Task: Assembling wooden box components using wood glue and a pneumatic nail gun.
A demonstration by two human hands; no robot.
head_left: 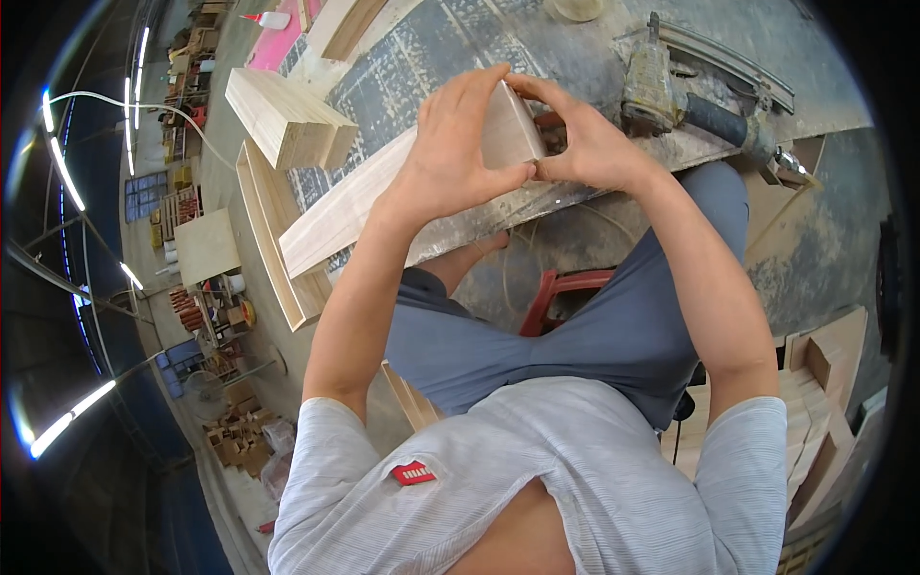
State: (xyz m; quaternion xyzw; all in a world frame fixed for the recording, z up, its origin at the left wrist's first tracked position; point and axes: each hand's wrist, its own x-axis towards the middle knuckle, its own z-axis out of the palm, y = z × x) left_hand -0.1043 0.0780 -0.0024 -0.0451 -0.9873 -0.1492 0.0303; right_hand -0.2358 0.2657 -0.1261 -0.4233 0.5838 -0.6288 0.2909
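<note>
A long pale wooden box [350, 198] lies slanting across the worktable, one end toward me. My left hand [446, 144] wraps over it near that end, fingers on the far side and thumb along the near edge. My right hand [594, 144] curves around the end panel [513, 129], with its fingertips at the top corner and its thumb tip meeting the left thumb at the lower corner. Part of the box is hidden under my left hand and forearm. To the right of my right hand rests a worn nail gun [685, 101] with a black grip and an air fitting.
Other wooden box pieces stand left of my work: a closed one [287, 115] and a shallow open frame [273, 235]. A white glue bottle [272, 20] sits on a pink surface far left. Below the table edge is a red stool [551, 292]; boards [815, 412] are stacked lower right.
</note>
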